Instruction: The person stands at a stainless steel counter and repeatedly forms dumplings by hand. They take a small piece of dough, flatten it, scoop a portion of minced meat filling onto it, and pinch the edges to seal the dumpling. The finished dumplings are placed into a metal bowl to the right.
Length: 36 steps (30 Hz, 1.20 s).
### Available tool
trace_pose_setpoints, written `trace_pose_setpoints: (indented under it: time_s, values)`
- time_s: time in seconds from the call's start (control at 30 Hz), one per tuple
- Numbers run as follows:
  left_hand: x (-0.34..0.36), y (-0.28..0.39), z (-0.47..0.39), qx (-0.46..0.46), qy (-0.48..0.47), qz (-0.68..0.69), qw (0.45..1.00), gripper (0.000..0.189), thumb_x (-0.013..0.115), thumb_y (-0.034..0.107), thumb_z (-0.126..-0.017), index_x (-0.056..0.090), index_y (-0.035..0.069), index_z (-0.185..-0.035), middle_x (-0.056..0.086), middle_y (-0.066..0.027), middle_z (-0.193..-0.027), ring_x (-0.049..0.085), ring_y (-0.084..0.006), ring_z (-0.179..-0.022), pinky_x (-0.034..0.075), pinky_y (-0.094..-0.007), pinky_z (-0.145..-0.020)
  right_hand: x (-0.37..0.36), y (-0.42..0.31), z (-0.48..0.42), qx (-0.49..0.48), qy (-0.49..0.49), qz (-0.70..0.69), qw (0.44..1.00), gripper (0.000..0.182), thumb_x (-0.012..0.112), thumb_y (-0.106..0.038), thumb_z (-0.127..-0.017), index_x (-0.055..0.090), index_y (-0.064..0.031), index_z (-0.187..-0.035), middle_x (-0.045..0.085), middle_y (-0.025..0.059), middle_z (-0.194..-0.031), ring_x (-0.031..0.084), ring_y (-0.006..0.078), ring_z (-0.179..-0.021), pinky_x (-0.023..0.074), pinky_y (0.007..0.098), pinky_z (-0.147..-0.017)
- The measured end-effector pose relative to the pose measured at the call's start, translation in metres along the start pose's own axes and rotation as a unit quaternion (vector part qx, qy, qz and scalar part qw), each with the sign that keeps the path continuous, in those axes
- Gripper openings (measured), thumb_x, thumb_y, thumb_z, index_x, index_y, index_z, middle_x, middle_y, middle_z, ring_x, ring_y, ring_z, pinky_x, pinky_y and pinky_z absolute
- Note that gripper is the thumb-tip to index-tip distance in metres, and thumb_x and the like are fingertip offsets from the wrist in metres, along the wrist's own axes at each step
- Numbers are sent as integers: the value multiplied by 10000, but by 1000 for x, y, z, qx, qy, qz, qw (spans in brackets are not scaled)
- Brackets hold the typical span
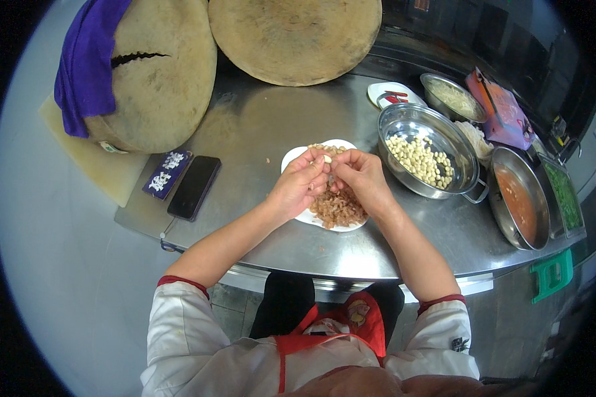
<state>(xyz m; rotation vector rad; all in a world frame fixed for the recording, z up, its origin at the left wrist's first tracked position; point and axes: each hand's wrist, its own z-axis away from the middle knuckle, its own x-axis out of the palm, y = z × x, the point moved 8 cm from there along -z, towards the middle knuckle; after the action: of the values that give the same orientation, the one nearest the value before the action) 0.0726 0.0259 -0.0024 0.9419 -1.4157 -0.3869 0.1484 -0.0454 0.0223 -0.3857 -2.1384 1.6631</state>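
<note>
Pinched between the thumb and forefinger of my left hand [300, 181] is a pale, skinless peanut [327, 159]. My right hand [362, 176] is close beside it with thumb and fingers drawn together; whether they hold anything is hidden. Both hands are above a white plate [289, 158]. Brown papery peanut skins [338, 211] are heaped on its near half, and peanuts in their skins [328, 148] show at its far edge. To the right, a two-handled stainless steel pot [464, 171] holds many pale peanuts [419, 159].
Two round wooden chopping blocks [171, 104] [295, 39] stand behind, one draped with a purple cloth [87, 69]. A black smartphone [194, 188] lies left. At right are a bowl of pale shreds [454, 97], a basin of reddish liquid [519, 203] and a tray of chopped greens [563, 193].
</note>
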Motion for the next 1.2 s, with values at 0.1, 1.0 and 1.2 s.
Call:
trace_pose_setpoints:
  time_s: [0.1, 1.0, 1.2]
  values:
    - [1, -1, 0, -10, -16, 17, 1000, 114, 491, 156, -961, 487, 71, -1037, 490, 7, -809, 361, -29, -540, 294, -167, -474, -4, 3, -1, -16, 24, 32, 999, 111, 607, -74, -834, 586, 34, -840, 596, 47, -731, 550, 80, -582, 459, 215, -522]
    - [-2, 12, -2, 15, 11, -5, 1000, 136, 489, 178, -964, 521, 76, -1048, 512, -7, -811, 359, -28, -541, 287, -162, -451, -15, -3, -2, -19, 63, 56, 996, 123, 556, -83, -829, 600, 31, -838, 597, 54, -740, 546, 95, -550, 453, 219, -493]
    - [5, 12, -1, 16, -50, -47, 998, 147, 516, 153, -948, 528, 67, -1067, 389, 47, -651, 346, -28, -537, 284, -174, -456, -13, -6, -2, -22, 55, 57, 997, 183, 595, -144, -848, 605, 38, -850, 607, 59, -752, 539, 89, -553, 461, 219, -502]
